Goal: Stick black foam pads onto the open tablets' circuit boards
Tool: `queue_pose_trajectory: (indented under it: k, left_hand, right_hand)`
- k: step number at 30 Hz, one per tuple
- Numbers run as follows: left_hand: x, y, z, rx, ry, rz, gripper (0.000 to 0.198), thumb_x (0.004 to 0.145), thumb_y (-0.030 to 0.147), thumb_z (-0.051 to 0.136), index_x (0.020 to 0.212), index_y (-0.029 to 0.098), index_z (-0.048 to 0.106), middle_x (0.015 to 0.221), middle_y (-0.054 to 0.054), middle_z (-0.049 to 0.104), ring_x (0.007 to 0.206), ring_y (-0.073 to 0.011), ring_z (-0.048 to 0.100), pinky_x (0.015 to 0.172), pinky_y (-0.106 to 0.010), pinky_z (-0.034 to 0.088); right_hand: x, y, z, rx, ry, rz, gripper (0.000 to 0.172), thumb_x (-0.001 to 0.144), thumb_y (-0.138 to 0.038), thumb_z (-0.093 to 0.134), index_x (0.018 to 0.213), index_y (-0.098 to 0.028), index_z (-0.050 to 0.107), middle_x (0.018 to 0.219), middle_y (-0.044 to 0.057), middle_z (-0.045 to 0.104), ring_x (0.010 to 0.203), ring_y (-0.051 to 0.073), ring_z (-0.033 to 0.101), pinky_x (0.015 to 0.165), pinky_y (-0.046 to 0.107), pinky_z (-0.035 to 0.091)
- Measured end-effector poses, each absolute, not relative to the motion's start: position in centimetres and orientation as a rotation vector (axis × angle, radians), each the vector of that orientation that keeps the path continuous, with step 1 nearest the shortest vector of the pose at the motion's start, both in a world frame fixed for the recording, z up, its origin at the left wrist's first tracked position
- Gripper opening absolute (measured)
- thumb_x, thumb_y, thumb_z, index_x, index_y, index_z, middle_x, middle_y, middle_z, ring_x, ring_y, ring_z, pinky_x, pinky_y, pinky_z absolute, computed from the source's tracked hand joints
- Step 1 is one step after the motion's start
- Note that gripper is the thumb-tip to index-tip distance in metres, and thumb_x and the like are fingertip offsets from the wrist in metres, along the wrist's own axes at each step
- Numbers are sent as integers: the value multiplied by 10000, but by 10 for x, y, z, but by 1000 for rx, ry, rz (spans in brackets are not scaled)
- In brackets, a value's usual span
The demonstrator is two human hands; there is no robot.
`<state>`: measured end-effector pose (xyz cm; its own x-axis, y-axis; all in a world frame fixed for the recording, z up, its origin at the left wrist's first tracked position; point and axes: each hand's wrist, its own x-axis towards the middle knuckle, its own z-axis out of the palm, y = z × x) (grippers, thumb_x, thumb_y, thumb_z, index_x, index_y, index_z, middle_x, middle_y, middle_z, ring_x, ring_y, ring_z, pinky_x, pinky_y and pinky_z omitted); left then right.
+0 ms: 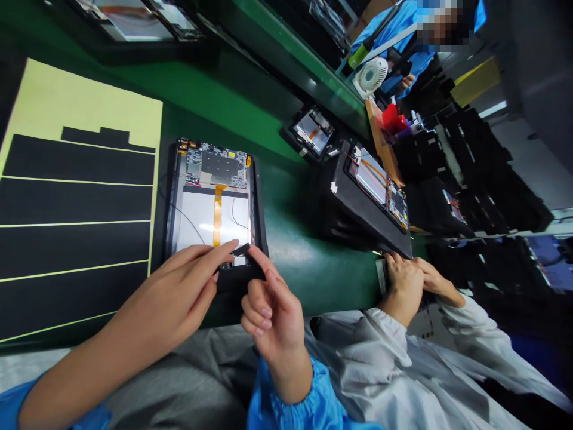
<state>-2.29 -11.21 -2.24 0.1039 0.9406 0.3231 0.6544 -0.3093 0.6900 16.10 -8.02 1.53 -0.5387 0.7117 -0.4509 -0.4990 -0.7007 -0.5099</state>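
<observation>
Nearest, the left hand (181, 283) stretches its fingers out, the index tip reaching a small black strip (242, 249), while the right hand (273, 313) closes thumb and forefinger narrowly on it. The fingers partly hide the strip, so this looks like a pinch, though that is hard to be sure of. The strip sits at the lower end of an opened tablet (215, 203), its circuit board bare, lying on the green tabletop (304, 269). Left of it lies a sheet of black foam strips (76, 203). Farther right, a co-worker's white-sleeved hands (403, 280) touch another tablet in a black fixture (349, 197).
</observation>
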Motion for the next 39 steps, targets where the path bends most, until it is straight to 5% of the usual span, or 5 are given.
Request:
queue_pose_trajectory:
  k: [18, 25, 30, 34, 39]
  left_hand:
    - [-27, -99, -23, 2086, 1546, 996, 493, 1018, 265, 329, 1466, 213, 529, 1224, -63, 676, 1105, -237, 661, 895, -480, 598]
    - [-47, -71, -14, 2214, 1476, 872, 490, 1015, 283, 273, 1344, 198, 627, 1092, -4, 721, 1004, -217, 639, 848, -513, 540]
    - [-56, -58, -1, 2268, 1279, 814, 493, 1017, 275, 301, 1339, 194, 665, 1007, -27, 705, 932, -213, 636, 804, -475, 528]
    - [-51, -38, 4, 2271, 1240, 886, 441, 1037, 252, 375, 1396, 292, 628, 1117, -61, 707, 1017, -241, 639, 939, -449, 520]
    - [-36, 7, 5, 2375, 957, 545, 488, 955, 187, 435, 1408, 266, 600, 1176, -80, 702, 1085, -269, 636, 938, -387, 500]
  right_hand:
    - [158, -95, 10, -891, -339, 2214, 592, 964, -463, 691, 1490, -284, 484, 519, -129, 505, 380, 59, 178, 368, 128, 226]
    - [158, -99, 14, -911, -293, 2196, 689, 958, -516, 682, 1551, -281, 423, 526, -130, 502, 382, 58, 162, 371, 141, 200]
    - [157, -101, 15, -924, -292, 2192, 714, 952, -569, 677, 1558, -283, 428, 524, -129, 493, 377, 59, 169, 369, 153, 198]
    - [155, -105, 12, -937, -308, 2164, 764, 951, -572, 675, 1590, -277, 377, 544, -121, 524, 374, 60, 214, 374, 157, 234]
    - [150, -111, 6, -952, -345, 2086, 742, 950, -556, 684, 1572, -253, 418, 554, -102, 553, 360, 57, 278, 377, 160, 277]
